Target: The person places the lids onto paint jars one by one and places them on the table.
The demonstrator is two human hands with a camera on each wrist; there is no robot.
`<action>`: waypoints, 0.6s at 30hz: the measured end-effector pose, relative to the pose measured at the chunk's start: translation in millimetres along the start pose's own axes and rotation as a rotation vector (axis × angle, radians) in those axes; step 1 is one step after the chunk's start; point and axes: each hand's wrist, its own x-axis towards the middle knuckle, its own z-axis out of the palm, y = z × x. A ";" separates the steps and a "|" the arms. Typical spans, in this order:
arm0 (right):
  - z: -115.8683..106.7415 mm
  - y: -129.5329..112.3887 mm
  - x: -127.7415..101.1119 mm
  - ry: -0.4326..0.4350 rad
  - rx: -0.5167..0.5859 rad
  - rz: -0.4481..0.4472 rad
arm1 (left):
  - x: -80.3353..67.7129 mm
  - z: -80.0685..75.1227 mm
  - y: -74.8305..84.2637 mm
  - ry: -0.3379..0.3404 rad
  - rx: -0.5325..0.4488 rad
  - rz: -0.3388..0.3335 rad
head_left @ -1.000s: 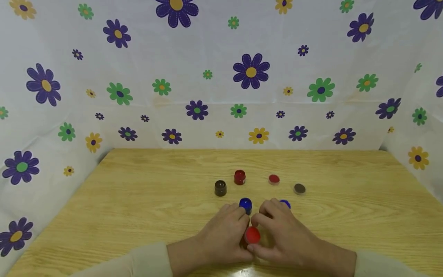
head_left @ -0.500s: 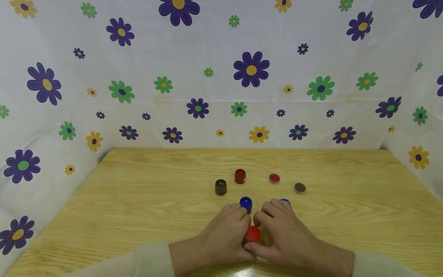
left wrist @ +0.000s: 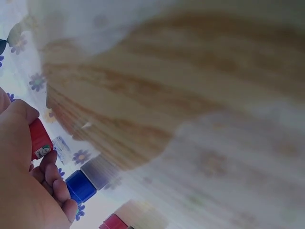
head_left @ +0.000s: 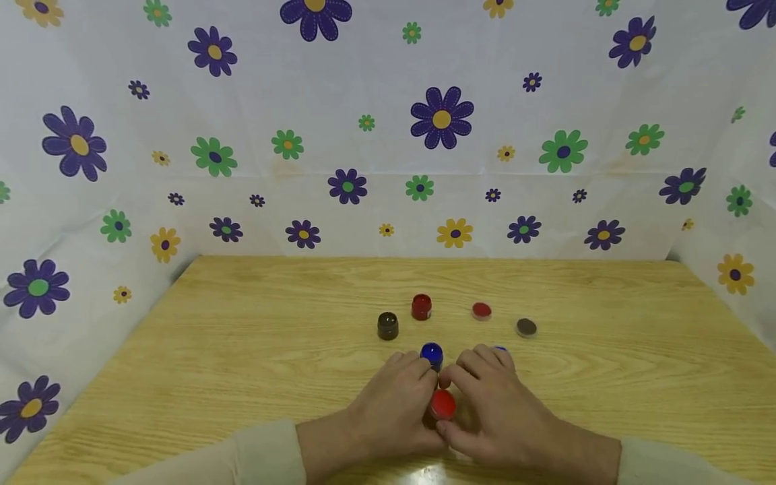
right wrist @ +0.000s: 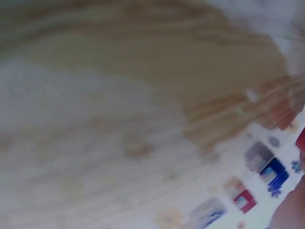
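Note:
Between my two hands, in the head view, stands a small paint jar with a bright red lid. My left hand grips the jar from the left; in the left wrist view the red paint jar shows a label between thumb and fingers. Thumb and index finger of my right hand are curled about opposite edges of the lid. Just beyond the left fingers stands an open blue paint jar. A blue lid is mostly hidden behind the right hand.
Farther back on the wooden table stand an open dark brown paint jar and an open dark red one. A red lid and a brown lid lie to their right. A flowered cloth hangs behind.
My right thumb and index finger shift slightly around the red lid. The left hand keeps its hold on the jar. The view tilts down a little.

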 end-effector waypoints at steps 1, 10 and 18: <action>0.5 -3.0 0.4 -0.006 0.020 0.035 | 0.0 0.2 -0.4 -0.013 -0.005 -0.005; -3.2 -28.7 10.8 -0.089 0.178 0.368 | -1.4 2.4 -4.8 0.008 -0.014 -0.018; -4.3 -14.8 8.5 0.015 -0.199 0.053 | 1.2 -0.7 -5.4 0.050 -0.024 0.001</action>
